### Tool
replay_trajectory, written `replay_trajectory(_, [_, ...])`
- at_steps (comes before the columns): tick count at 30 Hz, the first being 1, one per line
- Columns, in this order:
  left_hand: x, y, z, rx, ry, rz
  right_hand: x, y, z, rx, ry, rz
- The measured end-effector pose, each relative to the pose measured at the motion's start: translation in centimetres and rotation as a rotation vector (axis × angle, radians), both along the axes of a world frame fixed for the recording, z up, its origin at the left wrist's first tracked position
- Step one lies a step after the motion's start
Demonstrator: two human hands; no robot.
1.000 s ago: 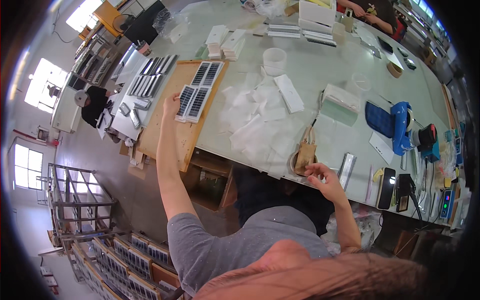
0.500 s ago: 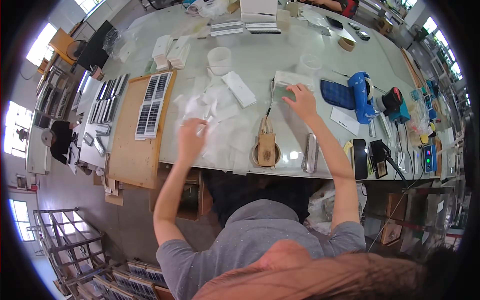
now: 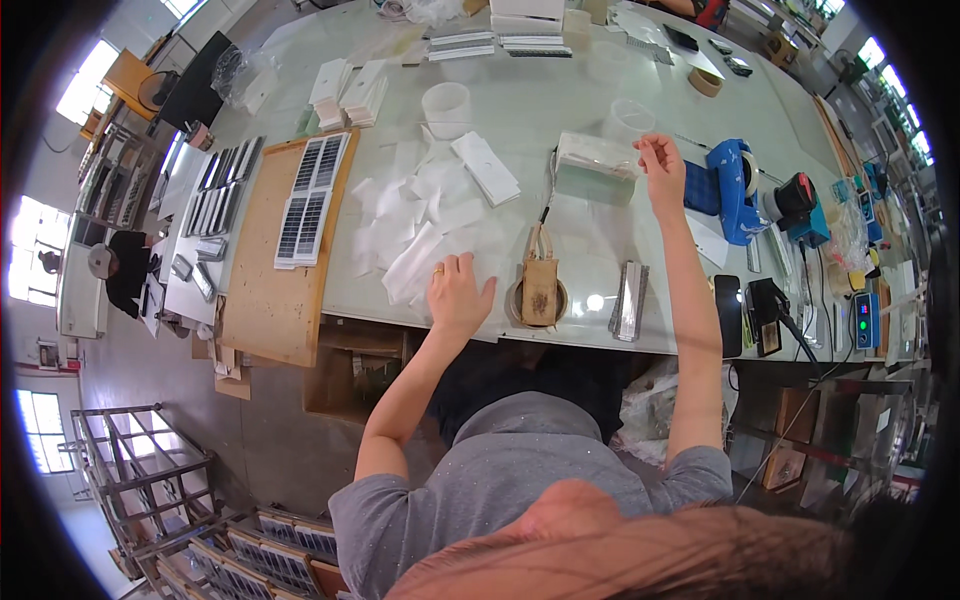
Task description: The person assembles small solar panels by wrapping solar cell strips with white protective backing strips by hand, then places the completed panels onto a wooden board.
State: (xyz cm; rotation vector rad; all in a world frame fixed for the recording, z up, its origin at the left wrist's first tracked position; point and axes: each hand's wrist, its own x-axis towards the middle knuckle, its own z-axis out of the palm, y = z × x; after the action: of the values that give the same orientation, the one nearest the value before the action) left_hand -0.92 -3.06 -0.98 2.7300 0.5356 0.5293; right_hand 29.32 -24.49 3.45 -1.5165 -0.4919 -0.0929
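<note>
My left hand [image 3: 460, 297] rests palm down at the near right edge of a loose pile of white translucent sheets [image 3: 425, 190]. Its thumb stands apart from the fingers. My right hand [image 3: 662, 172] is raised beside the right end of a clear-and-white block-like stack [image 3: 598, 158]. Its fingers are bent together; anything between them is too small to make out. Left of that stack lies a small pile of white cards [image 3: 486, 170]. Between my arms, a tan block with a loop [image 3: 540, 290] sits over a round dish, and a bundle of thin metallic strips [image 3: 629, 302] lies to its right.
A wooden board [image 3: 280, 260] with small solar panels [image 3: 308, 205] lies at left. At right are a blue tape dispenser [image 3: 735, 190], a phone [image 3: 728, 310] and cables. A clear plastic ring [image 3: 446, 110] and white card stacks [image 3: 362, 95] stand farther back.
My left hand has moved right and toward me, off the middle of the sheet pile. My right hand has shifted right from above the clear-and-white stack, its fingers drawing together.
</note>
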Motion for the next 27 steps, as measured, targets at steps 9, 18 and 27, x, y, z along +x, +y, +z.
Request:
replay_trajectory(9, [-0.5, 3.2, 0.9, -0.706, -0.250, -0.033, -15.3, 0.9, -1.8, -0.311, 0.496, 0.485])
replay_trajectory(18, [-2.5, -2.2, 3.5, -1.303, -0.193, -0.140, -17.4, 1.6, -3.8, -0.637, -0.221, 0.169])
replay_trajectory(27, [-2.6, -4.0, 1.4, -1.195, -0.169, -0.190, -17.1, 1.1, -3.4, -0.810, -0.176, 0.042])
